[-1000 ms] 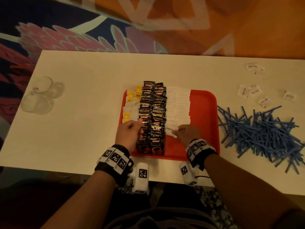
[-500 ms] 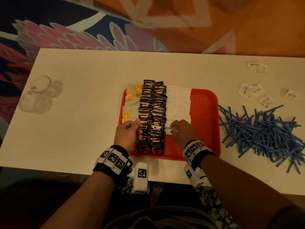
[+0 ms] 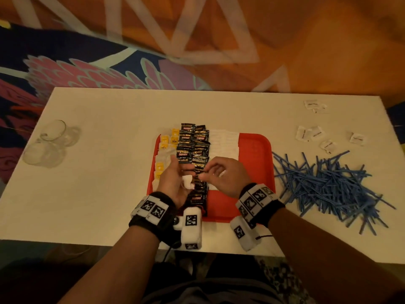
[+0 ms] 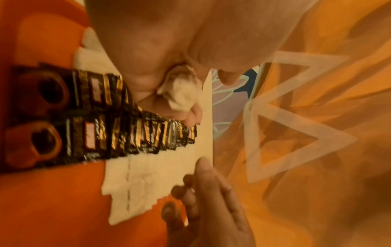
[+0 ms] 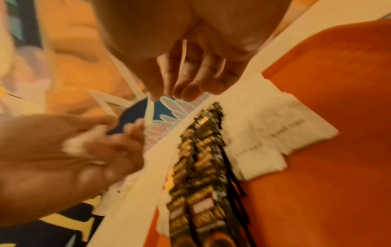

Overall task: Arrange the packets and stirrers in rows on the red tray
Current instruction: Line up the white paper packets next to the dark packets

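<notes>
Nearest, the left hand [image 3: 173,181] cups a few white packets [image 3: 188,182] in its curled palm above the red tray [image 3: 254,163]. Just beside it the right hand [image 3: 223,175] has its fingers curled; whether they pinch anything, I cannot tell. Beyond them, dark coffee packets [image 3: 192,143] lie in rows on the tray. Blue stirrers [image 3: 328,183] are heaped on the table [image 3: 98,172].

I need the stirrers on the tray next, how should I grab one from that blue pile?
Take a blue stirrer jutting from the pile's far edge, pinching its free end from above with the right hand; tangled middle ones would probably drag others.
</notes>
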`<state>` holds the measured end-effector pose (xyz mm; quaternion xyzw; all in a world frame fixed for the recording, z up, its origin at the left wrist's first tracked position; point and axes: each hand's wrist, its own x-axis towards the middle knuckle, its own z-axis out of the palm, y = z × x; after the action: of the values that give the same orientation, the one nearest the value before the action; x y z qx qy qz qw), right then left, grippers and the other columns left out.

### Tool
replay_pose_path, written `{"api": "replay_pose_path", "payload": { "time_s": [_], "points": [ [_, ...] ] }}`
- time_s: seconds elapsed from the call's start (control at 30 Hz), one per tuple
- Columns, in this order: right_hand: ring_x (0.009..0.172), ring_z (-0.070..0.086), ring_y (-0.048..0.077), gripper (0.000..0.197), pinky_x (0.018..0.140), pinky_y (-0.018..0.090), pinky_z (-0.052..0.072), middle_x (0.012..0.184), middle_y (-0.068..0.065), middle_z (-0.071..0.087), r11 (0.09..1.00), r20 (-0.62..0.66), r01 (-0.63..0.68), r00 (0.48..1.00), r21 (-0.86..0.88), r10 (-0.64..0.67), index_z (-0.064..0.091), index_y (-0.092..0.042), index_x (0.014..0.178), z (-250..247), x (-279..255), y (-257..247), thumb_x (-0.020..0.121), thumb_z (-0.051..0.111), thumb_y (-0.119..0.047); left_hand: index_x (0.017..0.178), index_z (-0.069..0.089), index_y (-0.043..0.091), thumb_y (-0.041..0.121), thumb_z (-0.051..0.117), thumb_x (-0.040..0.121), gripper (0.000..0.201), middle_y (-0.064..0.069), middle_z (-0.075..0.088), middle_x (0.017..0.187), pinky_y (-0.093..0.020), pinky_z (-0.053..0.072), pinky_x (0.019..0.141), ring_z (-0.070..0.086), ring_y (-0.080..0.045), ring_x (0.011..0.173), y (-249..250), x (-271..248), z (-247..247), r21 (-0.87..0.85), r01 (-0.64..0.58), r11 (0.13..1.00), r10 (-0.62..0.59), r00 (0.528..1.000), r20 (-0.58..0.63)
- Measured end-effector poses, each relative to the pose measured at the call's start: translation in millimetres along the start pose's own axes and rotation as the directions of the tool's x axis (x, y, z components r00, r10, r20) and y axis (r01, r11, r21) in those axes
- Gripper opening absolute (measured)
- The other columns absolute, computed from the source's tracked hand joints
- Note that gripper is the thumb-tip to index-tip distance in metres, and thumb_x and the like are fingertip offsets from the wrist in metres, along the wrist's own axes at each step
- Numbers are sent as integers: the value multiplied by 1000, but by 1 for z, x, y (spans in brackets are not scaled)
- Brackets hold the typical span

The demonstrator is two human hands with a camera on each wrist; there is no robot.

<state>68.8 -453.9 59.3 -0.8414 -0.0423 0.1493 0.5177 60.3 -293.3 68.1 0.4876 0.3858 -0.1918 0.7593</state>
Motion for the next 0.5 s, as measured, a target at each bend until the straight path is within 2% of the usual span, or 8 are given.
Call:
{"api": "replay_pose_path", "payload": {
  "time_s": [0.07, 0.13, 0.17, 0.23, 0.33, 0.4, 0.5],
  "points": [
    [74, 59, 7, 28, 66, 16, 49, 88, -8, 65, 998, 97, 56, 994, -29, -53, 73, -25, 89, -8, -6, -14, 67, 87, -34, 100, 61, 2, 63, 29, 100, 69, -19, 64, 88, -32, 54, 57, 65, -29, 72, 3, -3, 14, -48, 30, 998, -28, 998, 58],
    [77, 60, 10, 30, 71, 19, 49, 93, -7, 63, 996, 105, 72, 992, -58, -65, 73, -25, 90, -15, -9, -18, 67, 88, -34, 106, 60, 2, 64, 29, 99, 70, -25, 61, 103, -40, 55, 70, 65, -35, 89, 5, -6, 27, -39, 37, 999, -33, 995, 90],
    [77, 60, 10, 26, 73, 21, 50, 93, -7, 63, 997, 77, 55, 996, -50, -51, 73, -24, 88, -18, -10, -19, 69, 87, -34, 106, 60, 2, 65, 29, 98, 70, -24, 60, 105, -40, 55, 70, 65, -35, 88, 5, -7, 33, -24, 32, 999, -29, 995, 98],
    [77, 60, 4, 19, 73, 22, 49, 90, -12, 64, 999, 13, -3, 1000, -35, 3, 73, -24, 85, -26, -11, -19, 73, 84, -33, 106, 60, 3, 68, 29, 97, 72, -21, 60, 99, -36, 55, 62, 66, -31, 81, 6, -11, 45, 10, 28, 1000, -29, 993, 118],
    [75, 58, -3, 19, 66, 18, 42, 88, -14, 66, 990, 4, -128, 992, -51, 128, 72, -26, 85, -39, -12, -16, 75, 81, -39, 106, 59, 4, 67, 30, 97, 71, -15, 59, 89, -35, 52, 60, 63, -29, 75, 7, -19, 62, 37, 39, 999, -44, 991, 123],
    [80, 58, -2, 19, 64, 18, 39, 91, -14, 66, 980, 1, -184, 983, -83, 184, 68, -30, 82, -47, -14, -15, 75, 79, -44, 107, 58, 4, 66, 31, 97, 68, -12, 55, 89, -34, 49, 59, 58, -26, 72, 6, -24, 71, 53, 38, 998, -44, 993, 111],
    [78, 62, 3, 12, 65, 21, 44, 89, -13, 67, 979, 1, -196, 980, -57, 197, 68, -30, 75, -55, -16, -12, 77, 79, -33, 108, 56, 6, 64, 34, 97, 63, -10, 52, 90, -33, 49, 56, 57, -22, 66, 2, -30, 82, 56, 32, 998, -40, 990, 134]
  ]
}}
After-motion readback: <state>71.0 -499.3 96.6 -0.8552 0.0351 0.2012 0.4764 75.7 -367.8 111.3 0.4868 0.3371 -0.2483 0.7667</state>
